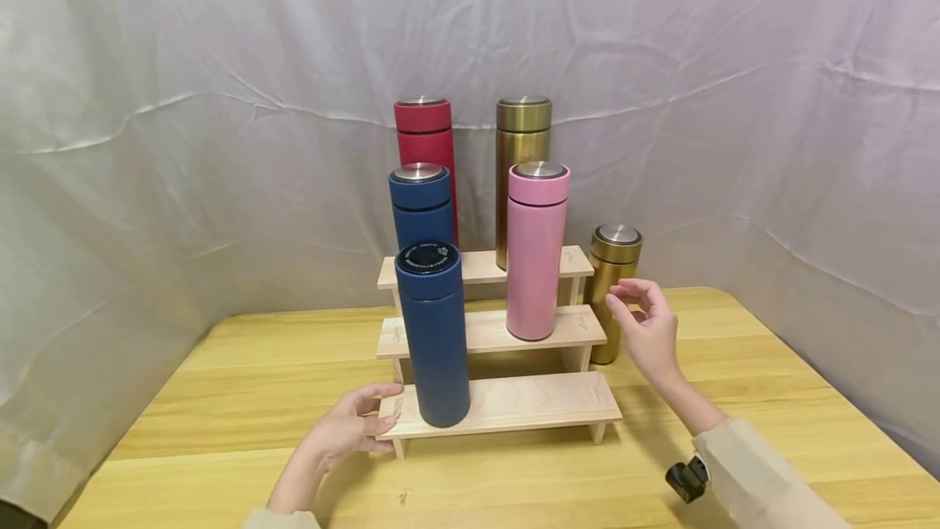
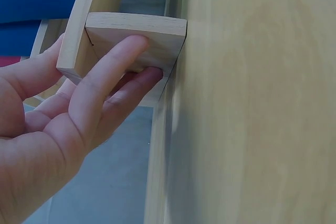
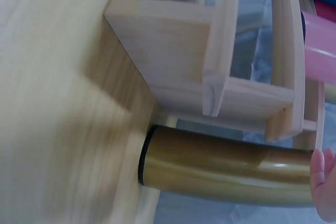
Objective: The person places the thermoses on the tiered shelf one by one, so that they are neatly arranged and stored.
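while the left hand (image 1: pixel 345 431) gripped the left end of the wooden stepped shelf (image 1: pixel 514 402), thumb on top of the bottom step and fingers (image 2: pixel 113 72) curled under it, the right hand (image 1: pixel 646 329) hung open with relaxed fingers just beside the short gold flask (image 1: pixel 613 284), not visibly touching it. that flask stood upright on the worktop (image 1: pixel 220 398) at the shelf's right end. a dark blue flask (image 1: pixel 435 333) stood on the bottom step near the left hand.
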Available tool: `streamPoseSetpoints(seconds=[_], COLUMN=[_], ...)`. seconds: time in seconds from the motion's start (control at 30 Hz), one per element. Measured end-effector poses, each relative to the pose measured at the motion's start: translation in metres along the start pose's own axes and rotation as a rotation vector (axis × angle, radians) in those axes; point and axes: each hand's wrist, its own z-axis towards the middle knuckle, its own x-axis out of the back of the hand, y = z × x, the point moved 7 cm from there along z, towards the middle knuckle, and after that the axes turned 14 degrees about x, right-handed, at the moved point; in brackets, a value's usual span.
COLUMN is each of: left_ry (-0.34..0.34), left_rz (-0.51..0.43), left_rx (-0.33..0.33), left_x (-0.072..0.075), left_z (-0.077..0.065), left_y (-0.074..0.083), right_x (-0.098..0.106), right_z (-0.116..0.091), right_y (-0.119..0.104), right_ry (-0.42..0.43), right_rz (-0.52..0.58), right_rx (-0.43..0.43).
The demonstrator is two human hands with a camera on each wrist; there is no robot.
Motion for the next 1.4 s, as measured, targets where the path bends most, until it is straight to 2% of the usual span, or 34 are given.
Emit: streamPoseSetpoints(seconds=[0.3,0.57,0.8,1.03,1.27,1.4], left_ry=[0.003,0.001,0.004,0.003,0.006,0.01], left_rz=[-0.004,-0.006,-0.013,-0.013,-0.014,-0.013], left_rx=[0.001,0.007,0.016,0.014,0.009,0.009], left_x=[0.0,0.0,-0.001,-0.001,-0.002,-0.002], left_z=[0.0,0.0,0.0,-0.001,-0.002,-0.002], left_y=[0.001,0.0,0.0,0.001,0.002,0.003], right_x=[0.011,0.017,0.026,0.03,0.022,0.019], right_z=[0.012,0.018,0.017,0.015,0.014,0.014], right_y=[0.003,0.008,0.035,0.068,0.076,0.078], right_ry=[0.048,0.066,0.102,0.027,-0.11,-0.143], right_rz=[-0.115,-0.158,-0.149,-0.176,-0.168,-0.134], right_rx=[-0.01,-0.017,-0.113,-0.227,-0.286,-0.303])
